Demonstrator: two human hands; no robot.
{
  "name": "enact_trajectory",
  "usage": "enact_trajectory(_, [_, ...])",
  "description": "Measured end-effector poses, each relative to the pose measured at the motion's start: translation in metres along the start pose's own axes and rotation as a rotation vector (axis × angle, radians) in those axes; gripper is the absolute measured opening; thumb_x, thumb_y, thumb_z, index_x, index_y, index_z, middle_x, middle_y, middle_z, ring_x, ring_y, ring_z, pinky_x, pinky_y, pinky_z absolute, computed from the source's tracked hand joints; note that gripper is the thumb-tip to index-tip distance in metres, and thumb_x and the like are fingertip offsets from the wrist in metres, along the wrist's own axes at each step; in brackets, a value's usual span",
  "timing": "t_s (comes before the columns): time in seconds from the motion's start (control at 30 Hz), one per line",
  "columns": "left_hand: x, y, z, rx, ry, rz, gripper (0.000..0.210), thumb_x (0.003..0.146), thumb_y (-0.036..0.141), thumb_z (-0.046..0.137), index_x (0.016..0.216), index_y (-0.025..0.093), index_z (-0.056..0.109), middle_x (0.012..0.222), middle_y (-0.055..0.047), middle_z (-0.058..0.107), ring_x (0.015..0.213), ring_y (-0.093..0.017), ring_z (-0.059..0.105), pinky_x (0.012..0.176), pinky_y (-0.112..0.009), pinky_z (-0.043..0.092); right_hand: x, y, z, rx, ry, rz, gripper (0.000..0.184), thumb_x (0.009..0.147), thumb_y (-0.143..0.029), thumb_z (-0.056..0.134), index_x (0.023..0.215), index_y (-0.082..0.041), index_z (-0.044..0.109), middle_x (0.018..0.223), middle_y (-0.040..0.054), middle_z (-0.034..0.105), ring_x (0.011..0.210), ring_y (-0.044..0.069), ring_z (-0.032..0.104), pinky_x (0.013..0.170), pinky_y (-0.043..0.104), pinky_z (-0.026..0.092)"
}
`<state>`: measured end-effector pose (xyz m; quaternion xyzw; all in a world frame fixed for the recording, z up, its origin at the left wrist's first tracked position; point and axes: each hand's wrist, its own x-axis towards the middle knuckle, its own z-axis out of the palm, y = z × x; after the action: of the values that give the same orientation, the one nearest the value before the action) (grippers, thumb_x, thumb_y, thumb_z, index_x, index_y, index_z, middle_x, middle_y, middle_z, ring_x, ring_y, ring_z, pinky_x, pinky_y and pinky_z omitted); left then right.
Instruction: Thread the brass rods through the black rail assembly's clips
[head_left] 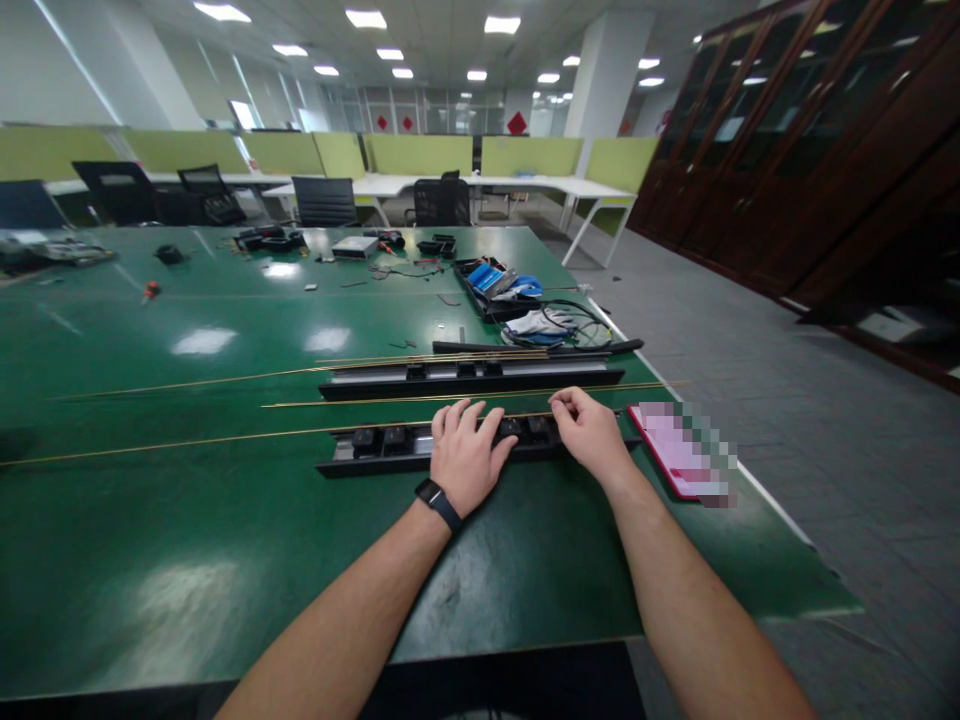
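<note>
A black rail (382,465) with a silvery channel and several black blocks (365,441) in it lies crosswise on the green table. My left hand (465,460), a dark watch on its wrist, rests over the middle of this rail with fingers spread. At the rail's right end my right hand (594,437) is closed in a pinch on a thin brass-coloured rod (225,440). That rod runs along the rail and far out to the left, passing under my left fingers. Its tip at my right fingertips is hidden.
Behind lies a second black rail (375,389) with more thin rods (247,380) beside and over it. A pink, blurred-out flat object (667,455) is at right, near the table's edge. Farther back are gloves (544,325) and a black tray (469,290) holding blue items.
</note>
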<state>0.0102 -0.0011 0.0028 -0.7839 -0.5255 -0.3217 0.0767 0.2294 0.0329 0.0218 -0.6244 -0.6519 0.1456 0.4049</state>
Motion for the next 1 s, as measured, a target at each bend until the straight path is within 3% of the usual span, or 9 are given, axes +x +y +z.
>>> enact_trajectory(0.43, [0.0006,-0.0002,-0.0011,-0.007,-0.005,-0.009,0.039,0.101,0.049,0.060,0.131,0.026,0.069,0.130,-0.011,0.071,0.126,-0.033,0.057,0.110,-0.054,0.040,-0.0016,-0.0024,0.0038,-0.006,-0.003,-0.022,0.027,0.092,-0.047,0.057,0.090,-0.023,0.069,0.079,0.0047,0.073,0.072,0.020,0.065,0.073,0.033,0.049])
enact_trajectory(1.0, [0.0003,-0.0008,-0.0016,-0.016,-0.012,-0.002,0.040,0.102,0.049,0.058,0.132,0.024,0.068,0.132,-0.012,0.070,0.128,-0.034,0.056,0.112,-0.053,0.038,-0.0002,0.0033,0.0001,-0.102,0.041,-0.014,0.021,0.091,-0.040,0.054,0.088,-0.023,0.068,0.075,0.0049,0.072,0.069,0.021,0.063,0.071,0.034,0.045])
